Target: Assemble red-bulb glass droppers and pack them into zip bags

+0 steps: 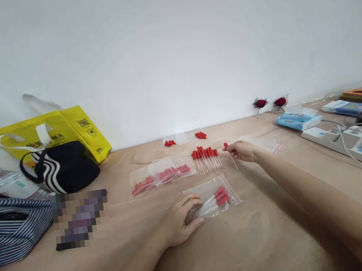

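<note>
My right hand (pixel 241 151) pinches a dropper (pixel 226 145) by its red rubber bulb, with the thin clear tube slanting down. Just left of it, a row of several droppers (pixel 206 154) lies side by side, red bulbs away from me. My left hand (pixel 185 217) grips the near-left end of a clear zip bag (pixel 231 193) between thumb and fingers. Inside that bag are several droppers with red bulbs pointing right. Filled zip bags of droppers (pixel 162 174) lie overlapping beyond my left hand.
Small piles of red bulbs (pixel 200 135) lie near the wall. On the left stand a yellow bag (pixel 92 136), a black pouch (pixel 71 165) and a striped bag (pixel 17 232). Tissues (pixel 295 120) and a power strip (pixel 351 142) with cables are at right.
</note>
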